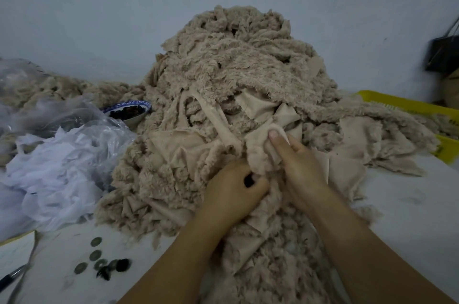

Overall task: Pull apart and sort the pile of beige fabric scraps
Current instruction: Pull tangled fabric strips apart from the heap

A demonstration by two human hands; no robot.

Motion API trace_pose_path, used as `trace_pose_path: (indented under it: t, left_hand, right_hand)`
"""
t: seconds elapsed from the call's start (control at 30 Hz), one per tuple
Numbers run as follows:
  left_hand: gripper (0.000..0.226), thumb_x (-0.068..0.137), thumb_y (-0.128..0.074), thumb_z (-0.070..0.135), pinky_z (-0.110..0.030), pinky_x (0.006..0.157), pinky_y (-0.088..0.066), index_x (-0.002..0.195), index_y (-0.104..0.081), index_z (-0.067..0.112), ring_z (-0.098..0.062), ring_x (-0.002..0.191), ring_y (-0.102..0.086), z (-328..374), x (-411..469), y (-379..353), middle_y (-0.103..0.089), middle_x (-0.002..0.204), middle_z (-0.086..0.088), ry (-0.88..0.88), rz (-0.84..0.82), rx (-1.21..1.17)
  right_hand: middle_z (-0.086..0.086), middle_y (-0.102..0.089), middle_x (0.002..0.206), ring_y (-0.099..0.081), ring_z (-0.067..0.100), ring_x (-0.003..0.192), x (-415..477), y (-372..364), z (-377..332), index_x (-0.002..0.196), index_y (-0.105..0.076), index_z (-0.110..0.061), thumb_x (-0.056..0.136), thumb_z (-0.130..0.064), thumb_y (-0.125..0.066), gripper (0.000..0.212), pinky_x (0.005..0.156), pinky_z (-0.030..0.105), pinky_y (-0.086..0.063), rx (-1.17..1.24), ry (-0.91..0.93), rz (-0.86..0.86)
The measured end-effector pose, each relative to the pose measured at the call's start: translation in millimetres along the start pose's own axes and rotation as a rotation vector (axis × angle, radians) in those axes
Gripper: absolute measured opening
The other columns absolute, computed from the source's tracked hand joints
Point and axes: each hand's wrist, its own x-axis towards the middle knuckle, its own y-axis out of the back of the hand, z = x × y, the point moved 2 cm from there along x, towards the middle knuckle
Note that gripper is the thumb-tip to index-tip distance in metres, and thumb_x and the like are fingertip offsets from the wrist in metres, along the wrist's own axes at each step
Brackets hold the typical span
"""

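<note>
A tall pile of beige fabric scraps [231, 68], fuzzy on one side and smooth on the other, fills the middle of the white table [409, 209]. At its front, my right hand [295, 162] pinches a smooth beige scrap [260, 152], thumb on top. My left hand [233, 192] sits just left of it, fingers curled into the same bunch of fabric. More beige scraps run down between my forearms to the near edge.
White crumpled material in clear plastic bags [54, 162] lies at the left. A blue-rimmed bowl [129, 111] with dark pieces stands beside the pile. Coins and dark bits [99, 261] lie near the front left. A yellow basket [407, 105] sits at the right, and a dark bag [442, 53] hangs on the wall.
</note>
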Motion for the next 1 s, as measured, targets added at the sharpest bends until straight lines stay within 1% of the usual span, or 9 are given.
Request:
trace_pose_path:
  t: [0.07,0.2,0.33,0.4,0.53,0.67,0.77,0.83,1.0]
  left_hand:
    - [0.027,0.094,-0.057,0.027,-0.026,0.061,-0.042,0.076,-0.059,0.007,-0.009,0.062,-0.051,-8.7,3.0,5.9,-0.058,0.069,-0.007,0.162,0.062,-0.252]
    - [0.006,0.094,-0.062,0.019,-0.036,0.077,-0.046,0.094,-0.063,0.013,-0.024,0.081,-0.057,-21.4,8.7,18.7,-0.061,0.09,-0.012,0.356,0.078,-0.902]
    - [0.042,0.08,-0.071,0.012,-0.037,0.081,-0.06,0.119,-0.063,-0.001,-0.027,0.091,-0.069,-21.4,9.5,22.1,-0.069,0.105,-0.02,0.498,-0.124,-1.266]
    - [0.036,0.086,-0.064,0.01,-0.041,0.093,-0.056,0.12,-0.065,-0.002,-0.03,0.1,-0.068,-21.0,9.3,21.0,-0.069,0.113,-0.023,0.527,-0.188,-1.277]
    - [0.033,0.093,-0.045,0.0,-0.036,0.08,-0.061,0.107,-0.073,0.009,-0.025,0.092,-0.07,-14.2,12.2,23.6,-0.07,0.111,-0.017,0.566,-0.185,-1.18]
    - [0.044,0.096,-0.055,0.054,-0.032,0.098,-0.051,0.125,-0.069,0.024,-0.014,0.118,-0.065,10.8,14.5,34.1,-0.07,0.124,0.001,0.381,-0.244,-0.907]
    - [0.032,0.094,-0.065,0.045,-0.019,0.079,-0.056,0.121,-0.067,0.028,-0.001,0.098,-0.07,22.0,13.4,38.6,-0.075,0.104,0.016,0.228,-0.107,-0.623]
    - [0.015,0.097,-0.064,0.033,-0.022,0.065,-0.059,0.107,-0.07,0.025,-0.006,0.079,-0.074,25.0,8.0,44.8,-0.077,0.088,0.01,0.285,0.044,-0.672]
    - [0.03,0.095,-0.062,0.033,-0.036,0.075,-0.061,0.108,-0.077,0.012,-0.026,0.097,-0.074,24.9,-24.0,46.7,-0.076,0.108,-0.012,0.569,-0.064,-1.2]
  right_hand:
    - [0.004,-0.078,0.092,-0.075,0.019,0.083,1.5,0.8,-1.1,0.087,-0.079,-0.027,0.096,-0.039,-0.062,0.023,0.067,0.03,-0.06,0.007,-0.016,0.018]
    - [-0.006,-0.059,0.056,-0.049,0.004,0.043,5.9,5.5,0.2,0.087,-0.066,-0.019,0.1,-0.031,-0.057,0.019,0.038,0.017,-0.041,0.153,-0.091,0.08]
    - [-0.008,-0.041,0.052,-0.029,0.002,0.037,7.3,7.4,1.0,0.084,-0.056,-0.023,0.1,-0.03,-0.055,0.018,0.031,0.014,-0.024,0.235,-0.142,0.014]
    - [-0.008,-0.039,0.054,-0.028,0.002,0.038,7.7,9.7,0.1,0.084,-0.058,-0.025,0.1,-0.032,-0.056,0.017,0.032,0.015,-0.023,0.237,-0.154,0.029]
    - [-0.008,-0.041,0.054,-0.029,0.003,0.039,5.7,8.5,-7.3,0.085,-0.059,-0.024,0.1,-0.033,-0.057,0.017,0.033,0.015,-0.024,0.167,-0.142,0.055]
    - [-0.009,-0.041,0.054,-0.03,0.003,0.041,-0.9,-3.3,-23.2,0.072,-0.063,-0.027,0.098,-0.036,-0.061,0.027,0.036,0.015,-0.026,-0.06,-0.06,-0.026]
    - [-0.01,-0.038,0.053,-0.03,0.003,0.041,-11.5,-9.6,-33.1,0.077,-0.063,-0.025,0.097,-0.039,-0.061,0.024,0.037,0.016,-0.027,-0.169,-0.004,-0.108]
    - [-0.009,-0.032,0.053,-0.024,0.004,0.04,-21.9,-6.7,-38.7,0.079,-0.06,-0.024,0.097,-0.039,-0.061,0.023,0.037,0.017,-0.023,-0.147,0.002,-0.143]
    - [-0.016,-0.038,0.048,-0.031,0.001,0.039,-48.8,14.4,-40.6,0.054,-0.059,-0.034,0.097,-0.039,-0.06,0.043,0.039,0.015,-0.028,-0.298,0.049,-0.124]
